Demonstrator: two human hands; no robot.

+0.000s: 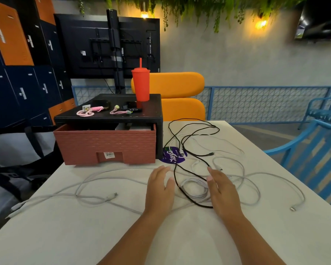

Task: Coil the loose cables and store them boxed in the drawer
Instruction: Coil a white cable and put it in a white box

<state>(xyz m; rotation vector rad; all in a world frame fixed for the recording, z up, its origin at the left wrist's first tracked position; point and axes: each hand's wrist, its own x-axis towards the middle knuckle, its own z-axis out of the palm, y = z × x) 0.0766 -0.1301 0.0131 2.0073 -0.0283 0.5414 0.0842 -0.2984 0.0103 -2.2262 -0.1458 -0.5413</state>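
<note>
One black cable (pixel 204 206) is lying across several white cables (pixel 195 181); the left hand (pixel 160 186) and right hand (pixel 223 190) are stretching straight fingers, gripping nothing.

A white worktop (pixel 122 232) fills the foreground. Navy and orange lockers (pixel 17 73) stand at ten o'clock. At twelve are a black screen (pixel 88 44) on a stand, seen from behind, and an orange chair (pixel 176 87). A blue mesh railing (pixel 266 104) lines the grey wall (pixel 246 60) at two, with blue chairs (pixel 313 155) at three. Hanging plants (pixel 199 6) and warm lamps (pixel 261 23) are overhead.
</note>
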